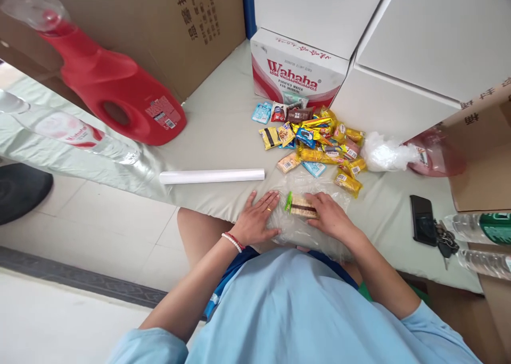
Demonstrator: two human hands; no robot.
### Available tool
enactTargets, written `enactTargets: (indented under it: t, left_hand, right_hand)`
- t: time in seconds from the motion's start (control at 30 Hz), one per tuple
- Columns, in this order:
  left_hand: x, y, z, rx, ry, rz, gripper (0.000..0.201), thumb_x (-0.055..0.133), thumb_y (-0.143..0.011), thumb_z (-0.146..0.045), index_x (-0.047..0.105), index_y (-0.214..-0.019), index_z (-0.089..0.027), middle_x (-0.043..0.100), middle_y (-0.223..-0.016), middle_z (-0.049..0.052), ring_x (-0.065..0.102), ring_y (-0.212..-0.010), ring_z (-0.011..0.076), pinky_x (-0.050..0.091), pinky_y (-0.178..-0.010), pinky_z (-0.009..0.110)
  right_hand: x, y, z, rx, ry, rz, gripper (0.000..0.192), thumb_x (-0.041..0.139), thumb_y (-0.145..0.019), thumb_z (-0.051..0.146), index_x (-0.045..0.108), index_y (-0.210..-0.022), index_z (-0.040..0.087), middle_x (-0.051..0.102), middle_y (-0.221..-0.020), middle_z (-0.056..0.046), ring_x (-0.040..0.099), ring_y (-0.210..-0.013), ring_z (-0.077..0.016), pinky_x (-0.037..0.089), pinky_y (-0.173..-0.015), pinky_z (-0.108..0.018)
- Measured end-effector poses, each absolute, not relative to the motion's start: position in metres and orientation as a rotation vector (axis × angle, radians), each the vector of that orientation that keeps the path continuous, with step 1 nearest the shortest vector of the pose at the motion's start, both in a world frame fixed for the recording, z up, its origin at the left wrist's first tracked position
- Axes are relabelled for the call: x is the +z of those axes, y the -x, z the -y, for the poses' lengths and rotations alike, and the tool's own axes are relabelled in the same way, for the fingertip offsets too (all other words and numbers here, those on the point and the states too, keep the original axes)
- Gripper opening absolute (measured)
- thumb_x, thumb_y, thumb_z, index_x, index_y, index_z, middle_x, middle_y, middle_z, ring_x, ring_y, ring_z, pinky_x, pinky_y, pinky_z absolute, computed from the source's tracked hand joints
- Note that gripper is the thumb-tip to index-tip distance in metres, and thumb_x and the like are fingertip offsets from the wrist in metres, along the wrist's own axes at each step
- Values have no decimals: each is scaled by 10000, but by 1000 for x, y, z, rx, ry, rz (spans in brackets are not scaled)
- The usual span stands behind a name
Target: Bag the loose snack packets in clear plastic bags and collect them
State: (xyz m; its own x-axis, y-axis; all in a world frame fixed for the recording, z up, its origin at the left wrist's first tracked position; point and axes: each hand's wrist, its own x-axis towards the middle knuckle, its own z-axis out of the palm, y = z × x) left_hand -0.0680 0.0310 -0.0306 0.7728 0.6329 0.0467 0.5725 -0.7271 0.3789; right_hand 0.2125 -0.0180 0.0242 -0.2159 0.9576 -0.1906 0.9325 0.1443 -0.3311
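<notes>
Fingers (266, 200) of the left hand (255, 220) lie flat and spread on the clear plastic bag (303, 231), gripping nothing. The right hand (331, 215) curls over the wafer packet (302, 207) on that bag. Slippery film could let the packet slide off the bag.

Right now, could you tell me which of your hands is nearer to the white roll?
Left. The left hand lies flat just below the white roll; the right hand rests farther off, on the wafer snack.

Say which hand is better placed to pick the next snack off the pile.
Probably right: the right hand, resting on the wafer pack, lies just below the snack pile; the left hand lies flat farther left.
</notes>
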Motion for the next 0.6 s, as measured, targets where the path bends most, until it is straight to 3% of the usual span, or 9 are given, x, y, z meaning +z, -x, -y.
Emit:
enactTargets:
  t: [0.13,0.27,0.6]
  left_hand:
    - [-32,70,-32,203,-2640,-914,1053,638,-858,-662,188,-1669,-164,328,-1685,176,317,-1562,351,4,-1297,572]
    - [-33,76,-31,131,-2641,-918,1100,646,-834,-703,184,-1667,-153,279,-1696,197,278,-1580,337,-65,-1290,559]
    - [-30,81,-27,31,-2675,-902,1134,720,-784,-661,212,-1657,-146,192,-1719,209,218,-1596,358,-105,-1267,602]
  right_hand:
    - [26,-197,17,468,1982,2420,571,742,-870,295,571,-1408,217,609,-1344,-160,563,-1177,-355,492,-956,-459]
    - [29,-199,16,413,2011,2440,486,700,-866,229,605,-1341,202,662,-1241,-157,566,-1133,-344,468,-948,-450]
    - [36,-204,34,603,1943,2326,556,725,-887,302,562,-1407,191,623,-1315,-131,543,-1188,-309,445,-996,-425]
